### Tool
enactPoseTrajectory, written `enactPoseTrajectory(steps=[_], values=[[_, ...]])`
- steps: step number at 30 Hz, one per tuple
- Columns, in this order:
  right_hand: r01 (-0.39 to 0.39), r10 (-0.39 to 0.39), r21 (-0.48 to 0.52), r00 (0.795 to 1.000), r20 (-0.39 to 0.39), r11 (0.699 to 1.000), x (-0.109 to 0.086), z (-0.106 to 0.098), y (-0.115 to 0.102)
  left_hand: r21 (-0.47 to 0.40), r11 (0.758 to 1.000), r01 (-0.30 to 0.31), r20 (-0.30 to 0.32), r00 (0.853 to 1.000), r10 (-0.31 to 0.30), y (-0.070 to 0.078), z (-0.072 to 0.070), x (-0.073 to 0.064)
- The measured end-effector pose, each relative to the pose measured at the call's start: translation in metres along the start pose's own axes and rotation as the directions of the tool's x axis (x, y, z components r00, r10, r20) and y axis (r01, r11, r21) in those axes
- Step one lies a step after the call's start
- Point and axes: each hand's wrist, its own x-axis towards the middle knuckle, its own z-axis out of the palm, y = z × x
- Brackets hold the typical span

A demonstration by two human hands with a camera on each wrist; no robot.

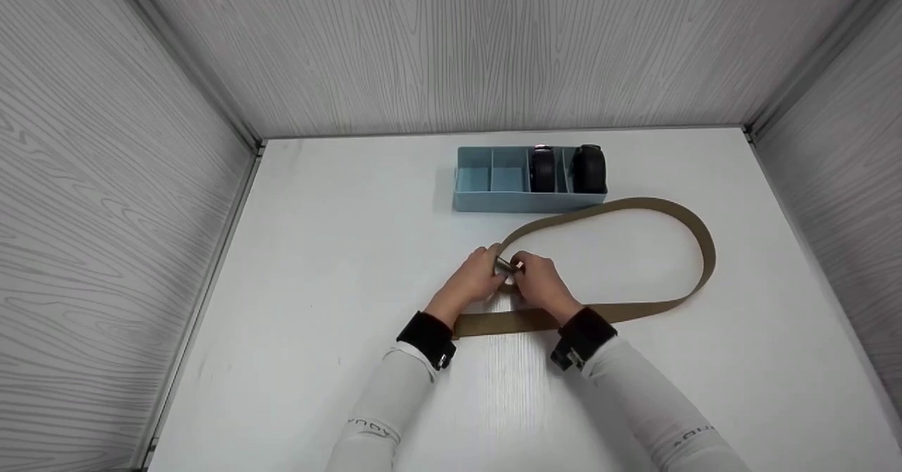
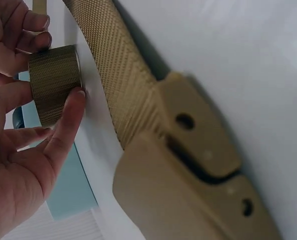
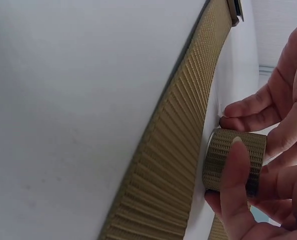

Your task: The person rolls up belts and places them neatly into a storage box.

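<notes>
The coil at one end of a tan belt sits between the two hands, close over the middle of the white table. The left hand comes in from the lower left, thumb and fingers bent about the coil and pinching it from its side. The right hand meets it from the lower right, its fingers clamped on the same coil with one digit laid flat across the webbing. The hands are nearly touching, wrists apart, forearms slanting inward in white sleeves with black wristbands.

From the hands the belt sweeps out in a wide loop to the right and returns beneath the right wrist toward the left one. There its buckle is mostly covered in the head view; the left wrist view shows it large, its lower part cut off by the frame. In the head view the fingers hide much of the coil, and several fingertips behind it cannot be made out.

Beyond the loop stands a blue box, with two dark rounded items in its right-hand compartments, their details lost in shadow.
</notes>
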Motion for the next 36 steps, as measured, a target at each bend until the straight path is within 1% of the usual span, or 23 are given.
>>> enactPoseTrajectory(steps=[3, 6, 10, 14, 17, 20, 23, 26, 28, 31, 33, 34, 36], values=[[0.016, -0.016, -0.021, 1.000, 0.006, 1.000, 0.002, -0.002, -0.001, 0.039, 0.999, 0.013, -0.005, 1.000, -0.013, 0.001, -0.002, 0.003], [0.028, -0.028, -0.046, 1.000, 0.001, 0.999, 0.004, -0.003, 0.000, 0.108, 0.994, 0.021, -0.029, 0.999, -0.018, 0.003, -0.005, 0.004], [0.069, -0.073, -0.080, 0.996, -0.049, 0.994, 0.005, -0.003, 0.002, 0.188, 0.982, 0.016, -0.063, 0.998, -0.005, 0.006, -0.007, 0.006], [0.099, -0.107, -0.077, 0.989, -0.099, 0.992, 0.006, -0.002, 0.004, 0.196, 0.981, 0.006, -0.078, 0.997, 0.009, 0.006, -0.006, 0.007], [0.102, -0.110, -0.062, 0.985, -0.136, 0.993, 0.006, 0.000, 0.007, 0.185, 0.983, 0.005, -0.084, 0.996, 0.011, 0.005, -0.004, 0.008], [0.115, -0.122, -0.049, 0.977, -0.174, 0.992, 0.006, 0.002, 0.009, 0.217, 0.976, 0.009, -0.096, 0.995, 0.012, 0.005, -0.002, 0.010], [0.120, -0.122, -0.026, 0.974, -0.193, 0.992, 0.006, 0.002, 0.010, 0.257, 0.966, 0.015, -0.103, 0.995, 0.012, 0.005, -0.001, 0.011], [0.111, -0.110, -0.006, 0.977, -0.185, 0.994, 0.005, 0.003, 0.009, 0.289, 0.957, 0.017, -0.108, 0.994, 0.015, 0.004, 0.001, 0.012], [0.080, -0.078, 0.008, 0.982, -0.171, 0.997, 0.004, 0.003, 0.007, 0.293, 0.956, 0.029, -0.119, 0.993, 0.006, 0.004, 0.002, 0.012], [0.009, -0.007, 0.016, 0.990, -0.141, 1.000, 0.001, 0.001, 0.004, 0.275, 0.960, 0.051, -0.141, 0.990, -0.012, 0.003, 0.004, 0.012], [-0.037, 0.039, 0.020, 0.993, -0.113, 0.999, -0.002, -0.001, 0.002, 0.241, 0.969, 0.063, -0.138, 0.990, -0.030, 0.002, 0.003, 0.011], [-0.054, 0.055, 0.018, 0.994, -0.099, 0.998, -0.003, -0.001, 0.002, 0.231, 0.971, 0.065, -0.136, 0.990, -0.033, 0.002, 0.003, 0.011], [-0.060, 0.060, 0.008, 0.995, -0.085, 0.998, -0.004, -0.002, 0.001, 0.219, 0.974, 0.063, -0.133, 0.991, -0.034, 0.002, 0.002, 0.010]])
